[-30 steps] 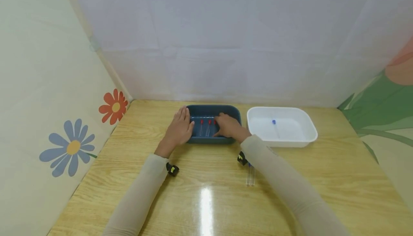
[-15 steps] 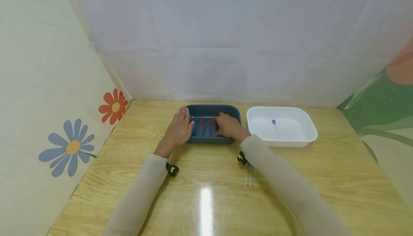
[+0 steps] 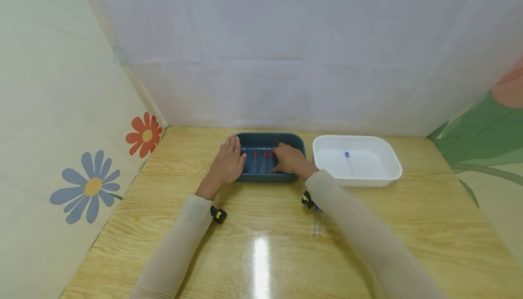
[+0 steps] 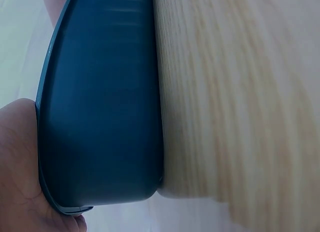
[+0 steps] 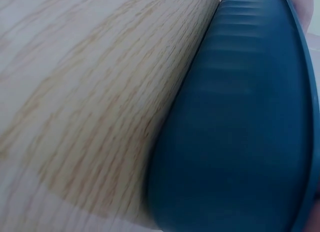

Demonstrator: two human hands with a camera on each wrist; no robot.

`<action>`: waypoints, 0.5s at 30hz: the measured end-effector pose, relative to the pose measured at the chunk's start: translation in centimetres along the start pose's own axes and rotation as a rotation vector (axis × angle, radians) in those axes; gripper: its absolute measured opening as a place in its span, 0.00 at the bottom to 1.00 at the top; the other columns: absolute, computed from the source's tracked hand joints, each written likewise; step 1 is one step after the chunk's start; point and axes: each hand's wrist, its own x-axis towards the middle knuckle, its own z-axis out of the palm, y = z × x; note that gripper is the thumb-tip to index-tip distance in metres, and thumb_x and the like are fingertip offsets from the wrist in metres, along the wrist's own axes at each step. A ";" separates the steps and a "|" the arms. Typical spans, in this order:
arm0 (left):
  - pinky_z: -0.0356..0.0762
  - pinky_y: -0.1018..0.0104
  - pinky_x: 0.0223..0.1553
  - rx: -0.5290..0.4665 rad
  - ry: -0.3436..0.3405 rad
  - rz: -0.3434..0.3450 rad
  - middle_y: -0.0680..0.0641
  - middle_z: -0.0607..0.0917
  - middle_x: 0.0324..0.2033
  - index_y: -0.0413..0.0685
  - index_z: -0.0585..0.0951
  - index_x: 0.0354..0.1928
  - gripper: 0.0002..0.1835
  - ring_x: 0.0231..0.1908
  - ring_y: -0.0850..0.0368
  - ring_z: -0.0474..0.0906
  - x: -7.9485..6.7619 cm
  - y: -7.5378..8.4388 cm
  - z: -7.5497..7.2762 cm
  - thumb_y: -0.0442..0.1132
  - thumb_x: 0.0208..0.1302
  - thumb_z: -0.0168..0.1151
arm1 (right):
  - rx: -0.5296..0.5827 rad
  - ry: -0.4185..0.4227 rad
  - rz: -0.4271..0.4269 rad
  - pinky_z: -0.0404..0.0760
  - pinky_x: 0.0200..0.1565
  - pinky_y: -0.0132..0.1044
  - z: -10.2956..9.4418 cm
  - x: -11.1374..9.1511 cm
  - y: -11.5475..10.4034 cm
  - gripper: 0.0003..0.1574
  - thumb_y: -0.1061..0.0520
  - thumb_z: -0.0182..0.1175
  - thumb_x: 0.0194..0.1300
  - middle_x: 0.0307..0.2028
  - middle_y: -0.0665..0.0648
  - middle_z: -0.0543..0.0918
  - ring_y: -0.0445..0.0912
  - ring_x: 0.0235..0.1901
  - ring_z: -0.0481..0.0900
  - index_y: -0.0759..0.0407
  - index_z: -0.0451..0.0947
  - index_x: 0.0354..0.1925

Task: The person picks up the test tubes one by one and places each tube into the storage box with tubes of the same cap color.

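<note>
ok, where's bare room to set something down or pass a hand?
Free: table between left sleeve and the loose tubes; left of the left sleeve; right of the white tray; inside that tray, either side of its blue-capped tube. Crowded: blue tray, with left hand, right hand and red-capped tubes; also the narrow gap between trays.

Wooden table point(image 3: 425, 194) | dark blue tray point(image 3: 267, 178) | white tray point(image 3: 363, 183) | clear tubes point(image 3: 320, 224)

We've got a wood-grain tbl point(image 3: 245, 217), smooth & v. glossy. Blue tray point(image 4: 100, 102): smooth plastic, low sheen o/s. White tray point(image 3: 363, 183): smooth plastic too. Clear tubes point(image 3: 320, 224): shiny, glass or plastic, we can't tell. Sleeves point(image 3: 173, 249): matt cloth. Back sheet point(image 3: 261, 58): creased, matt.
</note>
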 end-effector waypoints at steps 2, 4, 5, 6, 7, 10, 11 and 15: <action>0.35 0.51 0.70 -0.003 0.003 0.001 0.35 0.38 0.72 0.30 0.40 0.71 0.35 0.72 0.43 0.32 0.0 0.1 -0.1 0.50 0.75 0.29 | 0.008 0.006 -0.004 0.78 0.45 0.45 0.0 0.0 0.1 0.49 0.31 0.68 0.47 0.51 0.58 0.76 0.51 0.49 0.75 0.57 0.72 0.59; 0.36 0.51 0.70 0.001 0.009 0.003 0.34 0.40 0.72 0.30 0.41 0.71 0.35 0.71 0.42 0.35 0.0 0.1 -0.1 0.50 0.75 0.30 | 0.017 0.016 -0.009 0.78 0.43 0.44 0.1 0.0 0.2 0.49 0.30 0.67 0.47 0.48 0.56 0.77 0.50 0.47 0.75 0.58 0.73 0.58; 0.36 0.51 0.70 0.003 0.010 0.003 0.34 0.40 0.72 0.29 0.41 0.71 0.35 0.71 0.42 0.35 0.0 0.1 -0.1 0.50 0.75 0.30 | 0.023 0.021 -0.010 0.78 0.42 0.43 0.1 0.0 0.2 0.49 0.29 0.66 0.47 0.46 0.56 0.77 0.49 0.45 0.75 0.58 0.73 0.58; 0.36 0.51 0.70 0.004 0.011 0.004 0.34 0.40 0.72 0.29 0.42 0.71 0.35 0.71 0.41 0.36 0.0 0.1 -0.1 0.50 0.75 0.30 | 0.030 0.025 -0.011 0.78 0.42 0.43 0.2 -0.1 0.2 0.49 0.29 0.66 0.47 0.45 0.55 0.77 0.49 0.44 0.75 0.58 0.73 0.58; 0.37 0.51 0.70 0.006 0.013 0.005 0.34 0.41 0.72 0.29 0.42 0.71 0.35 0.71 0.41 0.36 0.0 0.1 -0.1 0.50 0.75 0.30 | 0.037 0.029 -0.009 0.77 0.42 0.43 0.2 -0.1 0.2 0.50 0.28 0.65 0.48 0.45 0.55 0.78 0.49 0.44 0.76 0.58 0.73 0.58; 0.37 0.51 0.70 0.005 0.015 0.006 0.33 0.42 0.72 0.29 0.42 0.71 0.35 0.71 0.41 0.36 0.0 0.2 -0.1 0.50 0.75 0.30 | 0.054 0.039 -0.006 0.77 0.43 0.44 0.2 -0.2 0.2 0.50 0.27 0.62 0.50 0.47 0.56 0.78 0.49 0.45 0.76 0.59 0.72 0.59; 0.37 0.51 0.70 0.006 0.017 0.007 0.33 0.42 0.71 0.29 0.42 0.71 0.35 0.71 0.41 0.36 0.0 0.2 -0.1 0.50 0.75 0.31 | 0.059 0.043 -0.008 0.77 0.44 0.45 0.2 -0.2 0.2 0.49 0.27 0.61 0.51 0.47 0.56 0.78 0.50 0.46 0.76 0.59 0.72 0.59; 0.38 0.51 0.70 0.012 0.018 0.007 0.33 0.43 0.71 0.29 0.43 0.71 0.35 0.71 0.41 0.37 -0.1 0.2 -0.2 0.50 0.75 0.31 | 0.064 0.066 -0.022 0.78 0.43 0.45 0.1 -0.4 0.2 0.45 0.29 0.59 0.56 0.46 0.57 0.79 0.50 0.45 0.77 0.60 0.72 0.59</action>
